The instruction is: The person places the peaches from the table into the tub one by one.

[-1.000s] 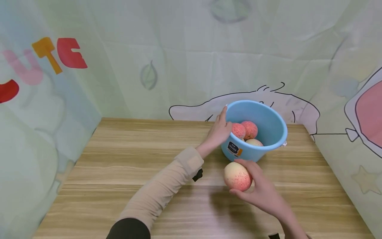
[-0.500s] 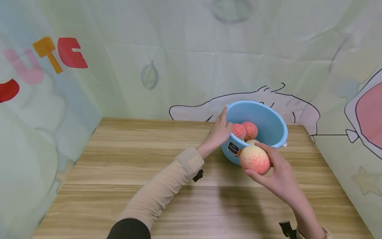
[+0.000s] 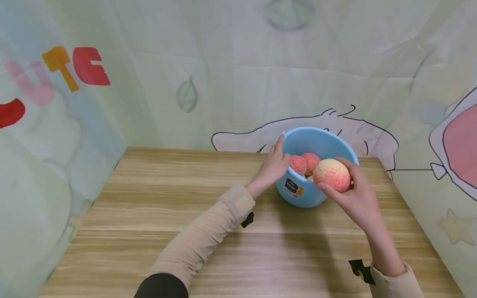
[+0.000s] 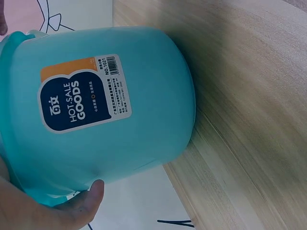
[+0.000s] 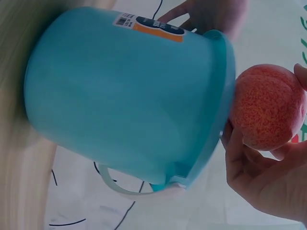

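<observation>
In the head view my right hand (image 3: 359, 194) grips a peach (image 3: 331, 175), cream shading to speckled red, at the near right rim of a blue bucket (image 3: 302, 198). The right wrist view shows the peach (image 5: 268, 106) at rim height, with thumb and fingers around it. My left hand (image 3: 275, 165) holds the bucket's left rim; in the left wrist view its thumb (image 4: 91, 201) lies against the outer wall. Inside the bucket are a red peach (image 3: 297, 164) and another red peach (image 3: 310, 162). A paler one shows only partly behind the held peach.
The bucket stands near the back of a wooden table (image 3: 156, 198), close to a printed cloth backdrop (image 3: 231, 82). A white handle (image 5: 144, 194) hangs at the bucket's side. My left forearm (image 3: 205, 236) crosses the table's middle.
My right hand has carried the peach up and to the right, from in front of the bucket to its near right rim. The left hand stays on the rim.
</observation>
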Demonstrator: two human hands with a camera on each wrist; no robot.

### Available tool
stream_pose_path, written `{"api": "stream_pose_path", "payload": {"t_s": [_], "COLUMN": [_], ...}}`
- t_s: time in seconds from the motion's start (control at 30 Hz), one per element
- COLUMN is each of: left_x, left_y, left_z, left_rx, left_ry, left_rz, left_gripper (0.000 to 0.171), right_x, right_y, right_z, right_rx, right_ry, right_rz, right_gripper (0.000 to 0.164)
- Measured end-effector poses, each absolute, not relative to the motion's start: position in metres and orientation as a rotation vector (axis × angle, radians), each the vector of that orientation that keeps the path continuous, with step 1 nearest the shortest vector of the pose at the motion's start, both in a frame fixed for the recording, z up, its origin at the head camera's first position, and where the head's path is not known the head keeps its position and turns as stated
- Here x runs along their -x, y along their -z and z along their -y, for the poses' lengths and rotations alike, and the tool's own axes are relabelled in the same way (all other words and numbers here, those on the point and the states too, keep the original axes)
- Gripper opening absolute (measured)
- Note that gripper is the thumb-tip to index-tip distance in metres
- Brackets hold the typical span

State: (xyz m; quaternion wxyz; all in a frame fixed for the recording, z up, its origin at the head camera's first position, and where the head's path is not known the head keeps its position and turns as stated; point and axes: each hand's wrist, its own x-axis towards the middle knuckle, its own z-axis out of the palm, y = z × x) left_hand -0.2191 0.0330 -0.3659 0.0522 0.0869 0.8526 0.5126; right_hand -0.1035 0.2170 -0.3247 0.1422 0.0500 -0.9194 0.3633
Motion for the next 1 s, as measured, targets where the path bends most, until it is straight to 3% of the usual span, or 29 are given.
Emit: {"api": "stream_pose_path", "payload": {"t_s": [0.3, 0.57, 1.0], "left_x": [0.217, 0.216, 0.218], "left_y": [0.366, 0.366, 0.365], "left_z": [-0.033, -0.036, -0.035], "left_rx": [-0.256, -0.261, -0.248], "left_ry": [-1.535, -1.520, -1.526], "left_rz": [-2.604, -2.610, -2.617], "left_gripper": [0.065, 0.065, 0.065], "right_x": [0.137, 0.144, 0.148], "right_y": [0.337, 0.347, 0.353], "right_z": [-0.225, -0.230, -0.229], "right_rx": [-0.119, -0.068, -0.144], "right_ry": [-1.075, -0.962, -0.964], "right_rz": [2.623, 2.622, 2.537], "right_gripper": [0.074, 0.080, 0.060]}}
